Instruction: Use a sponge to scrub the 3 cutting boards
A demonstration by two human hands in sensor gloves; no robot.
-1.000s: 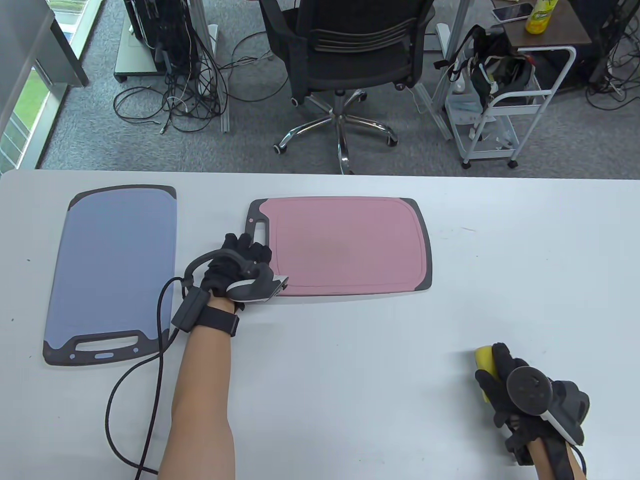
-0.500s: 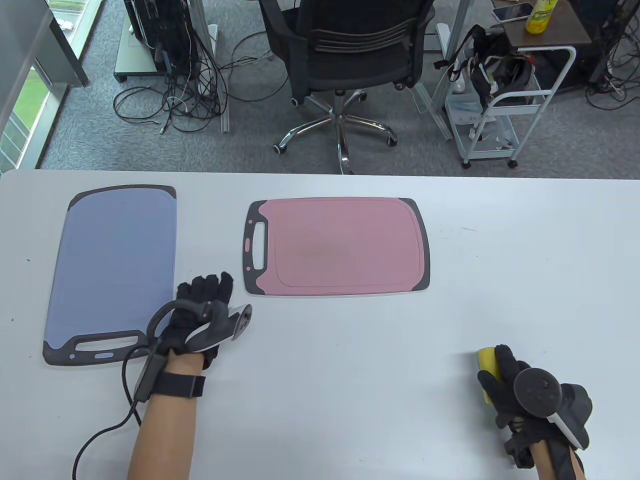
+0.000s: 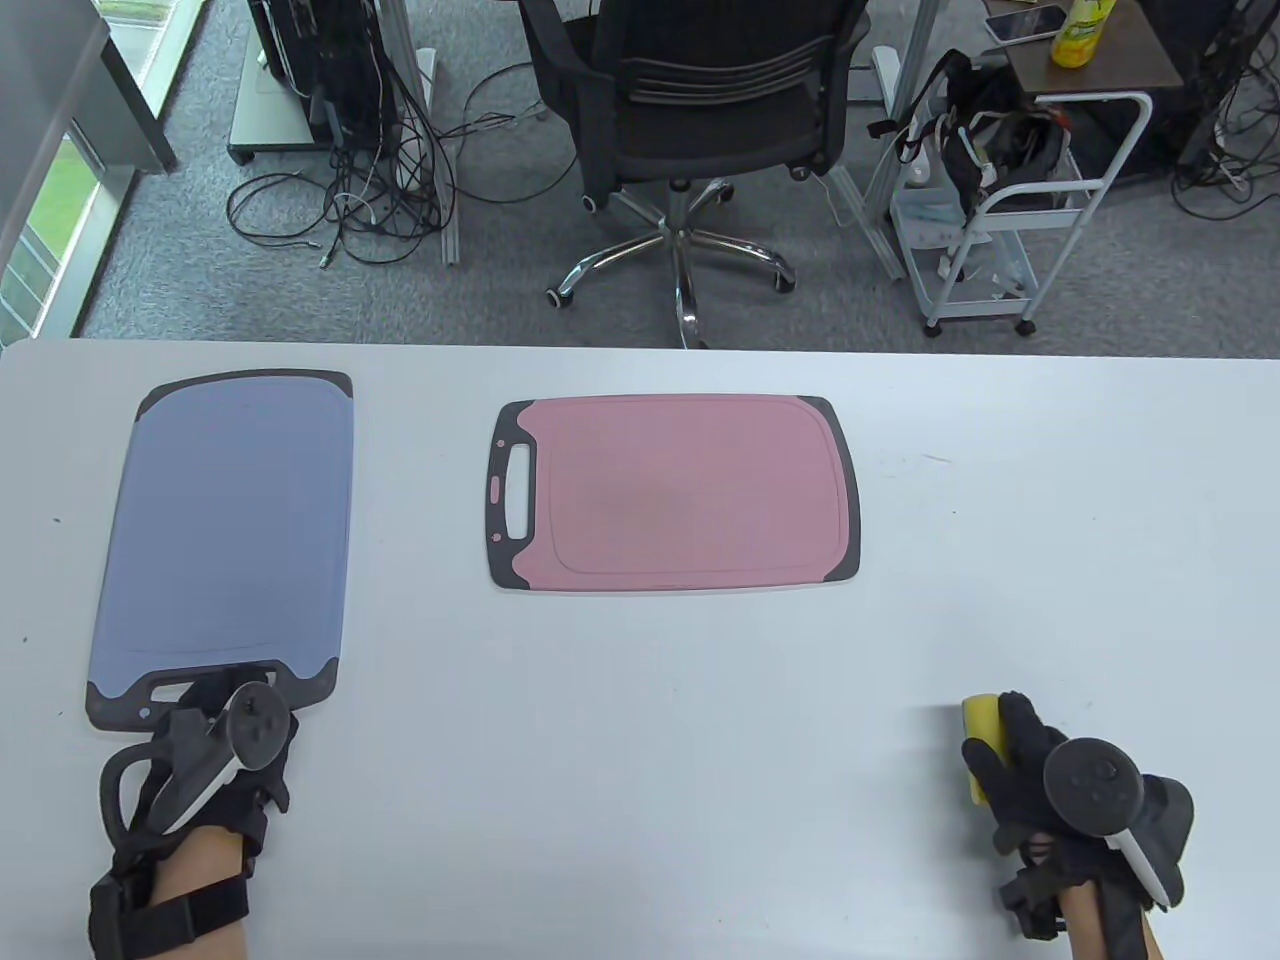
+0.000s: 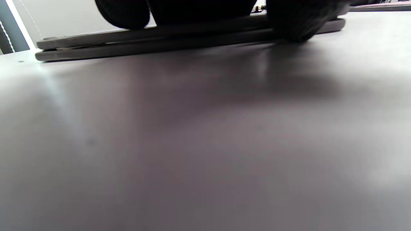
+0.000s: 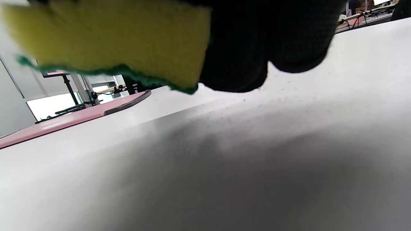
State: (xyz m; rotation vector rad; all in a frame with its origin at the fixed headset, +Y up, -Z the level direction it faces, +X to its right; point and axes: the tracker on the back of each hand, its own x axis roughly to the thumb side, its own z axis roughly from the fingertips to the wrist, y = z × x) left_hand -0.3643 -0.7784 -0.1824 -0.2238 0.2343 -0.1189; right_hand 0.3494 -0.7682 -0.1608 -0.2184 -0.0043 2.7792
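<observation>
A blue cutting board (image 3: 230, 520) lies lengthwise at the table's left, its dark handle end toward me. My left hand (image 3: 195, 705) is at that handle end. In the left wrist view its fingers (image 4: 122, 12) lie on top of the blue cutting board (image 4: 160, 35) and the thumb presses its front edge. A second flat edge (image 4: 144, 53) shows directly beneath it. A pink cutting board (image 3: 690, 490) lies crosswise in the middle, also visible in the right wrist view (image 5: 64, 120). My right hand (image 3: 1010, 750) grips a yellow sponge (image 3: 978, 725) with a green underside (image 5: 112, 38), just above the table at the near right.
White table (image 3: 640, 720) with open surface between the boards and my hands. Beyond the far edge stand an office chair (image 3: 690, 90), a white cart (image 3: 1010, 200) and loose cables (image 3: 340, 200) on the floor.
My left hand left the pink board's handle end and swept back and left to the blue board's handle. The right hand with the sponge barely shifted.
</observation>
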